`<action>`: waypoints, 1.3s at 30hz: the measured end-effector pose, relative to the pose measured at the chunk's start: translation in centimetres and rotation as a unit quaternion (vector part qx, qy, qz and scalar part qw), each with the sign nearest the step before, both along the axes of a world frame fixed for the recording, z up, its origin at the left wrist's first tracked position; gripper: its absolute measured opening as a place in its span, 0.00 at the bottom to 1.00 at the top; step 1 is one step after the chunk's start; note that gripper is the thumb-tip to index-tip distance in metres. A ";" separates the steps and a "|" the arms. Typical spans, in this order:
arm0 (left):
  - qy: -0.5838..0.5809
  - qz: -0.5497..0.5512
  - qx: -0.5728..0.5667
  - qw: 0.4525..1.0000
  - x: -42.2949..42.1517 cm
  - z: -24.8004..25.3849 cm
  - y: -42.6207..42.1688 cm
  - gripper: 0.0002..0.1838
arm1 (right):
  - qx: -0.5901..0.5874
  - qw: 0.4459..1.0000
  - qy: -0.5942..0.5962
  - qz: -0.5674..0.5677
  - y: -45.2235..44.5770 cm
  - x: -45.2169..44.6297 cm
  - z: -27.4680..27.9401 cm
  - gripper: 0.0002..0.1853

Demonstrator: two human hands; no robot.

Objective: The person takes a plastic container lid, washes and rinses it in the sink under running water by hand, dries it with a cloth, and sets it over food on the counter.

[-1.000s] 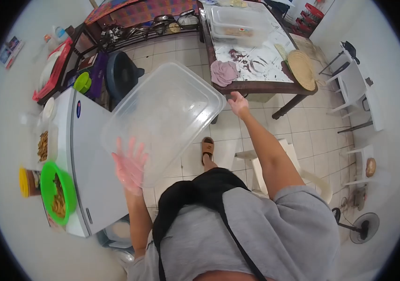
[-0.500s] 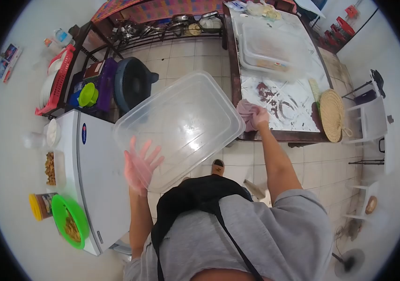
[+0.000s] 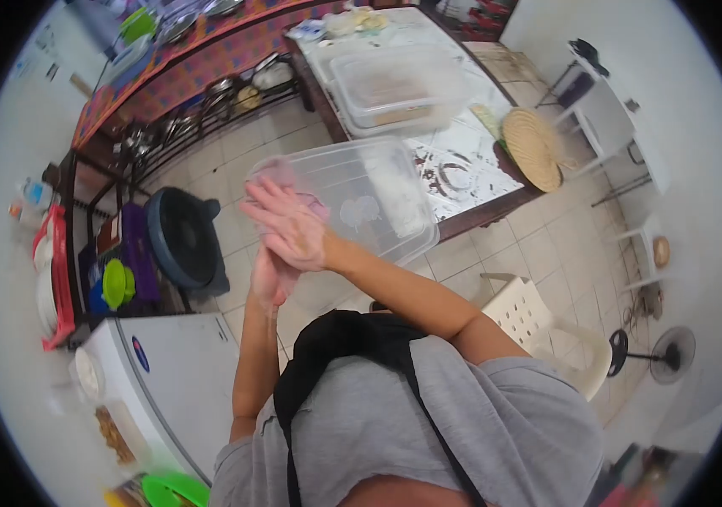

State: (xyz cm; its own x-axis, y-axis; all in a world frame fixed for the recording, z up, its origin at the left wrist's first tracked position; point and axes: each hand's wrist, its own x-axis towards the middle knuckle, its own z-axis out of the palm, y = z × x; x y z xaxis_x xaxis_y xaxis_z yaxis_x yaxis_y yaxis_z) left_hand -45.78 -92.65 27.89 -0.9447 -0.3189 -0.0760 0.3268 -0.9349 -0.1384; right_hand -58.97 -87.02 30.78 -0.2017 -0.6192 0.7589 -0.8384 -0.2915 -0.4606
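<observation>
A clear plastic lid (image 3: 369, 182) is held up, tilted, in front of me, partly over the table's near corner. My left hand (image 3: 273, 280) supports it at its near left end; its fingers are mostly hidden behind the lid and my other hand. Across it, my right hand (image 3: 292, 230) presses a pink cloth (image 3: 281, 173) onto the lid's left end, fingers stretched over the cloth. On the table behind stands a clear plastic container (image 3: 395, 89) with a lid and something brownish inside.
A dark-edged table (image 3: 484, 207) carries a stained silvery cover, a woven fan (image 3: 533, 150) and plastic bags (image 3: 361, 21). To the left are a white fridge (image 3: 183, 363) and a dark round tub (image 3: 185, 237). A cream plastic chair (image 3: 538, 325) stands close on my right.
My right hand has brought the pink cloth from the lid's right edge across to its left end. The lid has moved up and turned, and my view has shifted.
</observation>
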 end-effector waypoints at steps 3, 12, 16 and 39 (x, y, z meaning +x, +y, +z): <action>-0.103 -0.014 -0.373 0.922 0.5 2.9 -0.6 0.33 | 0.012 0.998 0.057 0.016 -1.5 -3.7 1.1 0.19; -0.026 -0.084 -0.291 0.953 0.2 5.6 -4.5 0.35 | 0.101 0.966 0.016 -0.239 -1.7 0.0 -0.9 0.25; -0.058 -0.039 -0.421 0.904 -0.3 6.5 -6.0 0.32 | 0.141 0.966 0.042 -0.214 1.6 4.8 3.6 0.30; -0.113 -0.190 -0.277 0.935 -5.0 5.8 -7.8 0.31 | 0.142 0.901 0.232 -0.337 21.4 -6.7 7.4 0.16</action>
State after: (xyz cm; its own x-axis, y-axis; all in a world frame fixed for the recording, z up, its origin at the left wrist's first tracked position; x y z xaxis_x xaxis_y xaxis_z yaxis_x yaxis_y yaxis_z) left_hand -50.79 -100.43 33.70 -0.9776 -0.0120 -0.2101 -0.0820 -0.8976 0.4331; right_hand -65.70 -65.63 38.19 -0.3074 -0.6569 0.6884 -0.9022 0.4313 0.0087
